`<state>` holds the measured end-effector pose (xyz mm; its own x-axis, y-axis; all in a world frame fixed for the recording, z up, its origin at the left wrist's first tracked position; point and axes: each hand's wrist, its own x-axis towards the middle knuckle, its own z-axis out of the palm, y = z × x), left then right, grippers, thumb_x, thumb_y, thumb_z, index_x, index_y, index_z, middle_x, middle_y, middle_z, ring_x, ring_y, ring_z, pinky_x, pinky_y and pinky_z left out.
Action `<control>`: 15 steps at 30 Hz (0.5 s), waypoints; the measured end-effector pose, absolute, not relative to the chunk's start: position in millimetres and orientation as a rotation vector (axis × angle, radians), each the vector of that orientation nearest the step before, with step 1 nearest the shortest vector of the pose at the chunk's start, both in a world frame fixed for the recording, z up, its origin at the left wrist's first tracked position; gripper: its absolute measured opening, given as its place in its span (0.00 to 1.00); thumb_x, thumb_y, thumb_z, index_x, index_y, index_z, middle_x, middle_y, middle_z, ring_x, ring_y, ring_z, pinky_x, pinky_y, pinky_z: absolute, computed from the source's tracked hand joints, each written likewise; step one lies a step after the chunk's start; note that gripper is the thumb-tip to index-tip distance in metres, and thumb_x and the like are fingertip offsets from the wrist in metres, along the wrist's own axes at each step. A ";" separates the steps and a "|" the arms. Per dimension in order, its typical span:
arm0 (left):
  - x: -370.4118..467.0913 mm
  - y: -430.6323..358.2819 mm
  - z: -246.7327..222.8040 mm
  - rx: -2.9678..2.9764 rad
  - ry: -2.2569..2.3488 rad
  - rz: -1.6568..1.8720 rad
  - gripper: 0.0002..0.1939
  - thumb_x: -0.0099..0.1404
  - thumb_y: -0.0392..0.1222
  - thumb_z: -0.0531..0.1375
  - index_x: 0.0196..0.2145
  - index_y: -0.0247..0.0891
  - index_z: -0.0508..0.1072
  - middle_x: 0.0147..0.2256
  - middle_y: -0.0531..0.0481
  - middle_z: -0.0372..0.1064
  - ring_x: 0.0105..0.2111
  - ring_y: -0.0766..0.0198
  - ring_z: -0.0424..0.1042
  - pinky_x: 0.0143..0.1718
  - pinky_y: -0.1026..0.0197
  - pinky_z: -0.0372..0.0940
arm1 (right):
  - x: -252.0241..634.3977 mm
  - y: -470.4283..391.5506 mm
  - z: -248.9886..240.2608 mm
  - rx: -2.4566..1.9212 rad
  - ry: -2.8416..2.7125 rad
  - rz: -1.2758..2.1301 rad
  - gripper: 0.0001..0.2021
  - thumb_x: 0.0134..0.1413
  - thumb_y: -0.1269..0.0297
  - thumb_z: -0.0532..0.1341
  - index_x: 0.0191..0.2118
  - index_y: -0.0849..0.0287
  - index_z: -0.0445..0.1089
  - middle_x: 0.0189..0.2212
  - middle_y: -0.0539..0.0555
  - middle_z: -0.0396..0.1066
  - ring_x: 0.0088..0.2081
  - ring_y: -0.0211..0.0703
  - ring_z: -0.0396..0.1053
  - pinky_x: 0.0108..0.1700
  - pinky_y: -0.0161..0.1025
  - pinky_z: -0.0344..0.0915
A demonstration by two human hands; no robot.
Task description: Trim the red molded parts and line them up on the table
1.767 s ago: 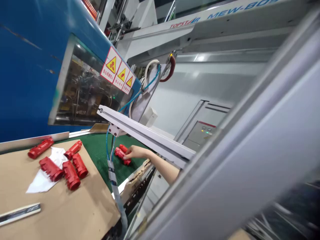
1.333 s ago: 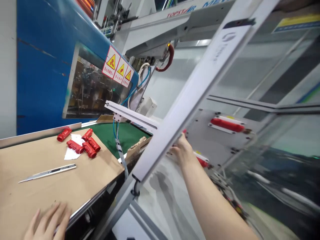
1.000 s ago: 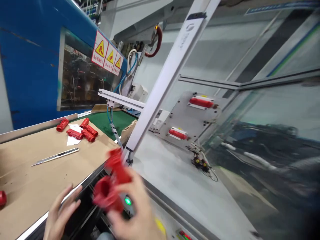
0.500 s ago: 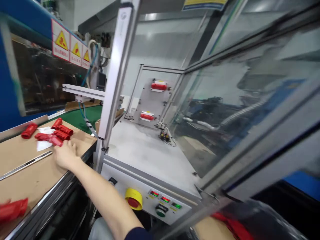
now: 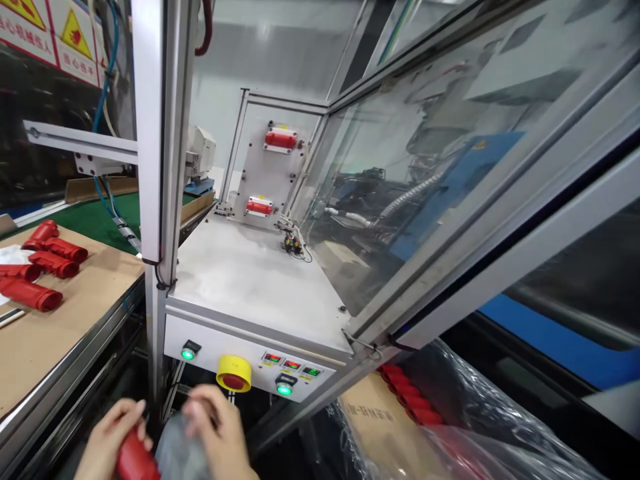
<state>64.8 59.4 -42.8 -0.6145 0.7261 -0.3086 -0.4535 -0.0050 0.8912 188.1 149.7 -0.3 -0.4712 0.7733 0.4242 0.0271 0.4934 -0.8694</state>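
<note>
At the near edge of the scene, the person's left hand (image 5: 113, 437) closes around a red plastic part (image 5: 136, 460), gripping it from the left, while the right hand (image 5: 220, 430), fingers curled, pinches the rim of a clear plastic bag (image 5: 175, 457) just beside it. Part and bag sit low, in front of a grey control panel (image 5: 250, 357) with a yellow-collared stop button (image 5: 233, 375) and two lit green buttons.

To the left, more red parts (image 5: 45, 267) lie loose on a cardboard-covered worktop (image 5: 60, 320), near a white sheet and a green conveyor belt (image 5: 95, 217). Inside the guarded cell, two further red parts (image 5: 280, 140) are clamped on an upright grey fixture plate (image 5: 273, 180). To the right, a row of red parts (image 5: 410, 400) lies in a bag-lined carton (image 5: 370, 427).

The risks, as judged from here: the thin bag could slip or fold shut against the part, since only one hand holds its mouth; a dropped part would fall under the worktop; and the hands work close below the stop button, where a raised wrist might knock it.

Legible writing is scarce. Yellow triangle warning stickers (image 5: 75, 37) with red Chinese characters sit at far left, too cropped to read; print on the carton is blurred.
</note>
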 end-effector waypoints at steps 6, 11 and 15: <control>52.4 137.2 -70.7 0.724 1.774 1.571 0.10 0.55 0.42 0.62 0.32 0.34 0.68 0.20 0.57 0.63 0.22 0.64 0.65 0.29 0.57 0.62 | 297.1 205.0 -57.2 -1.203 -1.537 0.831 0.14 0.43 0.54 0.61 0.28 0.60 0.63 0.19 0.54 0.72 0.19 0.43 0.70 0.22 0.34 0.67; 49.9 151.7 -74.4 0.806 1.779 1.567 0.07 0.59 0.40 0.59 0.31 0.33 0.67 0.25 0.55 0.64 0.24 0.64 0.66 0.30 0.58 0.63 | 303.3 227.2 -59.7 -1.308 -1.473 0.842 0.19 0.39 0.46 0.59 0.26 0.58 0.61 0.21 0.55 0.72 0.22 0.46 0.71 0.25 0.36 0.67; 50.1 156.1 -78.2 0.743 1.716 1.599 0.07 0.59 0.39 0.59 0.27 0.33 0.66 0.22 0.56 0.61 0.21 0.67 0.64 0.25 0.61 0.62 | 301.4 229.7 -57.7 -1.358 -1.451 0.851 0.18 0.36 0.46 0.61 0.26 0.58 0.62 0.20 0.54 0.72 0.19 0.44 0.70 0.24 0.36 0.66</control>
